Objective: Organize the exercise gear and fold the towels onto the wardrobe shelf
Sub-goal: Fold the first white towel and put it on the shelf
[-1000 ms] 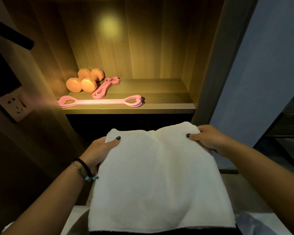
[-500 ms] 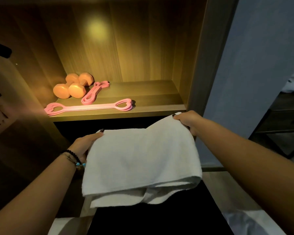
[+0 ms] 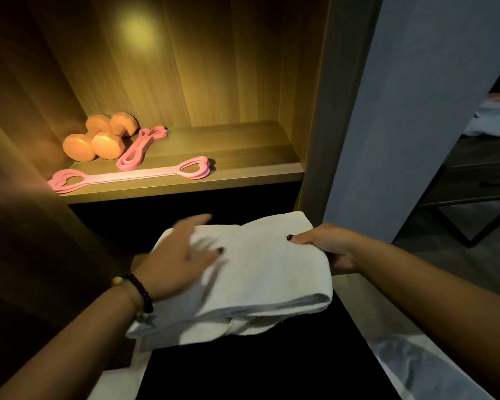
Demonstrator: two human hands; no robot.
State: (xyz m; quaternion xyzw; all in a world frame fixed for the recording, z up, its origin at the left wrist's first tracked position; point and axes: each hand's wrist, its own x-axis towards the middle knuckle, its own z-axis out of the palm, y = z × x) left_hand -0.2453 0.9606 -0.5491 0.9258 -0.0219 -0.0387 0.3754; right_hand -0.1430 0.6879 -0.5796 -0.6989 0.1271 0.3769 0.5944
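- Wardrobe (image 3: 243, 67): wood interior, lit warm from the left, fills the far half of the view; grey wall panel (image 3: 416, 111) to its right.
- Wardrobe shelf (image 3: 243, 157): holds the exercise gear on its left part; right part bare wood.
- White towel (image 3: 266, 272): folded over, w/ layered edges showing at the near side. It's below and nearer than the shelf, in front of the dark opening under it, not on the shelf. What carries it from below — can't tell.
- Left hand (image 3: 179, 258): motion-blurred, fingers straight and spread, palm down flat on the towel's left part; dark bead bracelet (image 3: 140, 290) at the wrist.
- Right hand (image 3: 324, 243): pinches the towel's right edge, thumb on top, other fingers tucked under the cloth.
- Two orange dumbbells (image 3: 98, 140): side by side at the far left of the shelf, touching.
- Long pink resistance band (image 3: 130, 177): heart-shaped loops at both ends, lying along the shelf's near edge.
- Smaller pink band (image 3: 140, 148): folded, just right of the dumbbells, its near end by the long band.
- Far right: dark furniture (image 3: 474, 180) w/ sth white on top, too dim to tell.
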